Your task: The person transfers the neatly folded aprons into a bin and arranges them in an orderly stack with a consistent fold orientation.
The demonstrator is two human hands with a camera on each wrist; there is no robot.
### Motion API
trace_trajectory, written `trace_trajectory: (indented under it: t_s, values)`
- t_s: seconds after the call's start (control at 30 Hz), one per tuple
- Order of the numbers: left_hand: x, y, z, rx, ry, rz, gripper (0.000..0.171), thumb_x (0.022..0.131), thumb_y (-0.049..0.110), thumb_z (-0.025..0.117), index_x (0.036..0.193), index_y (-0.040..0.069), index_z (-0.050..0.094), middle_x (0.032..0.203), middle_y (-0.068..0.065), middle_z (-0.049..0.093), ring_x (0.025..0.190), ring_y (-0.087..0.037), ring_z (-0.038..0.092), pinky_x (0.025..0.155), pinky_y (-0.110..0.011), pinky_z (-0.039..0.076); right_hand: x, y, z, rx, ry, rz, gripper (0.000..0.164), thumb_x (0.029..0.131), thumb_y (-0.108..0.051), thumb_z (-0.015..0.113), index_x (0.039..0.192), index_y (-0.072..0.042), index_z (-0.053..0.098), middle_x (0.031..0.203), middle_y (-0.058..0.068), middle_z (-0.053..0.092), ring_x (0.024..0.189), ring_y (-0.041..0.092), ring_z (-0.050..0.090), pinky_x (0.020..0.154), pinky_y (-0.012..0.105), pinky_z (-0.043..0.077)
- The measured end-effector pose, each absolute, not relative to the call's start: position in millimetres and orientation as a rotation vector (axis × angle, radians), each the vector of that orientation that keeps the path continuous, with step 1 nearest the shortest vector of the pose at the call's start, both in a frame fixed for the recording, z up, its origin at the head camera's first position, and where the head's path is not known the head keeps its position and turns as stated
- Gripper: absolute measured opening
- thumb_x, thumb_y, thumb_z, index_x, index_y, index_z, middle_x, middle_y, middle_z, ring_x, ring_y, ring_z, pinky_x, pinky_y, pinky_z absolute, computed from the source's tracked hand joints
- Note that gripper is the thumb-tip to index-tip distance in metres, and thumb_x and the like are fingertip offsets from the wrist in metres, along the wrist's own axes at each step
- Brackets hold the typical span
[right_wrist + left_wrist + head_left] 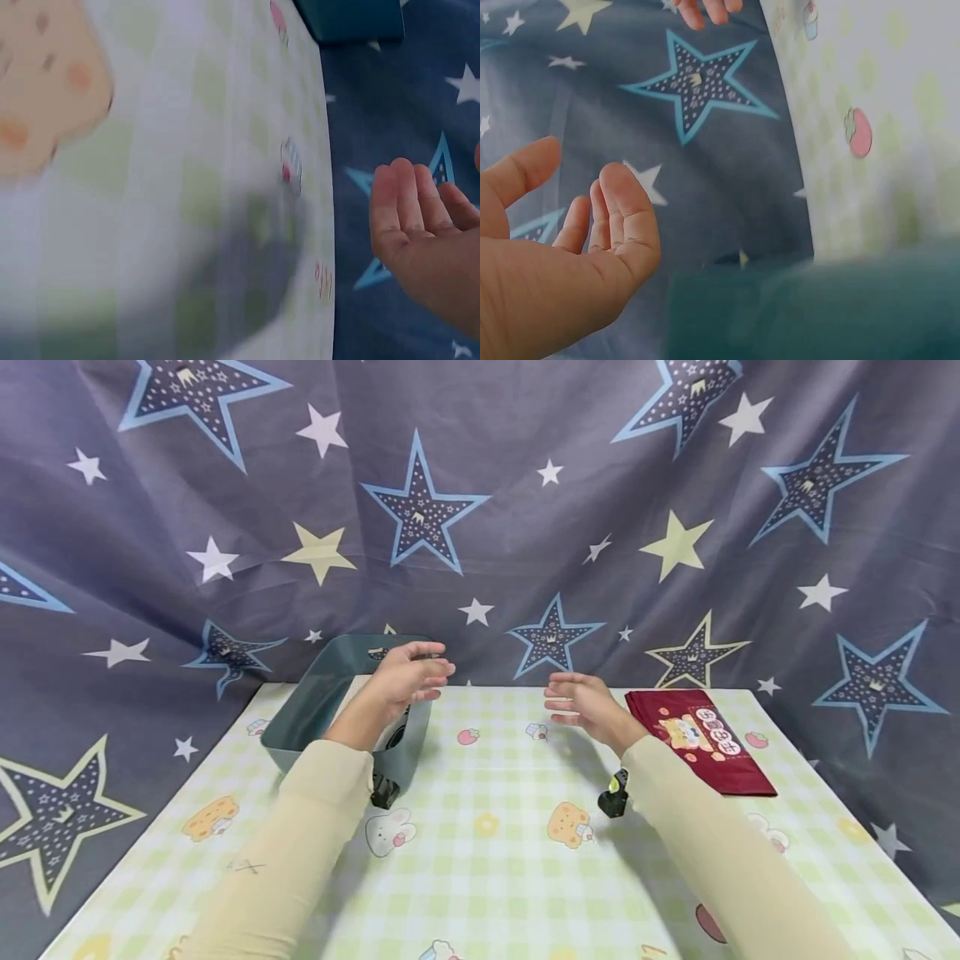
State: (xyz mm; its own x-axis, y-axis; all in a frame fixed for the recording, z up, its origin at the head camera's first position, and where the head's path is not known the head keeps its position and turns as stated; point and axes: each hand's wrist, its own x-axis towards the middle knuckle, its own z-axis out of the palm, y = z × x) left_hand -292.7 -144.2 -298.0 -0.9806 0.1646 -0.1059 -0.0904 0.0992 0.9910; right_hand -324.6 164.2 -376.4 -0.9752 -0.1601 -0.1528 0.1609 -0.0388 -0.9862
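Note:
My left hand (pixel 408 677) hovers over the right side of a dark teal plastic bin (pixel 300 702), its fingers relaxed and holding nothing. In the left wrist view the thumb and fingers of the left hand (pixel 577 255) stand apart with a gap between them. Inside the bin lies a whitish item (pixel 348 700), mostly hidden by my hand and forearm. My right hand (pixel 588 703) is raised above the table, palm facing left, with nothing in it. A folded dark red bag (pixel 701 742) with a cartoon bear and white lettering lies just right of the right hand.
A table with a green-and-white checked cloth (pixel 487 877) stretches in front of me. Behind it hangs a dark blue curtain (pixel 510 460) with stars, right at the table's far edge. Each wrist carries a small black camera, one being the right camera (pixel 613 795).

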Motion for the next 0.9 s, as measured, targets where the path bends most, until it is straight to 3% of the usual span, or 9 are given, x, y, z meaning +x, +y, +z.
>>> trace_trajectory:
  t_s: [0.23, 0.47, 0.6, 0.73, 0.9]
  values:
    - [-295, -130, -313, 0.064, 2.134, 2.004, 0.055, 0.097, 0.008, 0.067, 0.148, 0.009, 0.047, 0.141, -0.017, 0.057, 0.124, -0.034, 0.059, 0.107, -0.049, 0.047, -323, 191, -378, 0.004, 2.116, -2.045, 0.046, 0.104, -0.004, 0.042, 0.151, 0.001, 0.042, 0.140, 0.022, 0.055, 0.127, 0.038, 0.058, 0.108, 0.052, 0.046]
    - [-296, -111, -327, 0.030, 2.083, 2.055, 0.050, 0.096, 0.007, 0.069, 0.143, 0.008, 0.052, 0.134, -0.016, 0.062, 0.108, -0.028, 0.064, 0.105, -0.050, 0.049, -319, 220, -377, -0.014, 2.231, -1.955, 0.048, 0.104, -0.006, 0.043, 0.151, 0.002, 0.041, 0.142, 0.026, 0.051, 0.134, 0.045, 0.049, 0.110, 0.053, 0.044]
    - [-298, -98, -338, 0.004, 2.052, 2.091, 0.046, 0.095, 0.005, 0.069, 0.139, 0.007, 0.056, 0.127, -0.013, 0.065, 0.096, -0.022, 0.065, 0.102, -0.049, 0.051, -317, 239, -378, 0.001, 2.356, -1.849, 0.048, 0.106, -0.012, 0.047, 0.151, 0.003, 0.041, 0.142, 0.026, 0.052, 0.121, 0.034, 0.061, 0.105, 0.048, 0.050]
    - [-300, -87, -351, -0.032, 2.006, 2.110, 0.046, 0.093, 0.003, 0.070, 0.137, 0.007, 0.057, 0.124, -0.013, 0.067, 0.095, -0.023, 0.065, 0.098, -0.046, 0.053, -313, 260, -381, 0.042, 2.465, -1.763, 0.049, 0.107, -0.017, 0.050, 0.151, 0.003, 0.041, 0.144, 0.026, 0.052, 0.106, 0.021, 0.065, 0.095, 0.037, 0.056]
    - [-302, -78, -367, -0.061, 2.003, 2.079, 0.046, 0.093, 0.007, 0.072, 0.136, 0.009, 0.058, 0.123, -0.012, 0.068, 0.099, -0.025, 0.066, 0.087, -0.036, 0.056, -305, 283, -386, 0.069, 2.578, -1.671, 0.052, 0.107, -0.022, 0.052, 0.151, 0.003, 0.041, 0.147, 0.027, 0.049, 0.118, 0.033, 0.060, 0.090, 0.038, 0.057]
